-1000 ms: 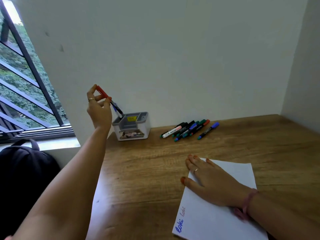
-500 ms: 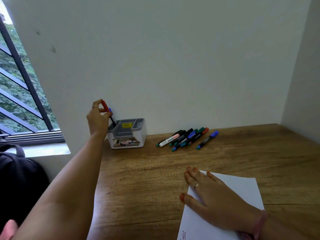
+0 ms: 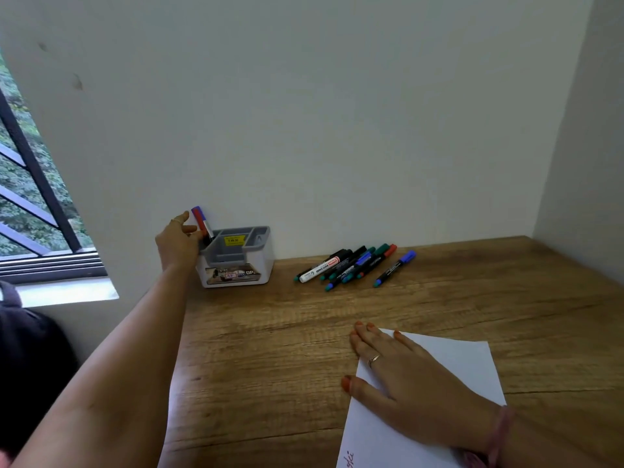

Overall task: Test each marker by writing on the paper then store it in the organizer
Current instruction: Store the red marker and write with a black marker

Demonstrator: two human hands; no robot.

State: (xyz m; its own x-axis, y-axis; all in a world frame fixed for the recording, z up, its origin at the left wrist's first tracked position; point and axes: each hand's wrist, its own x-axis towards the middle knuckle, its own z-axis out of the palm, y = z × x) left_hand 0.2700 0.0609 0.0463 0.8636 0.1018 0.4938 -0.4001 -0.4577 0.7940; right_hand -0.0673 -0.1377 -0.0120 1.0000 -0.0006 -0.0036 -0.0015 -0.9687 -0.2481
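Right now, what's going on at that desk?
A person is sorting markers. The left hand is at the organizer, fingers on the red marker that stands in its left compartment beside a blue-capped one; whether it is let go yet is unclear. The right hand lies flat on the paper, which shows some test writing at its near edge. A bunch of markers lies on the table, not yet stored.

Two markers (image 3: pixel 202 223) stand tilted in the grey organizer's (image 3: pixel 236 256) left compartment.
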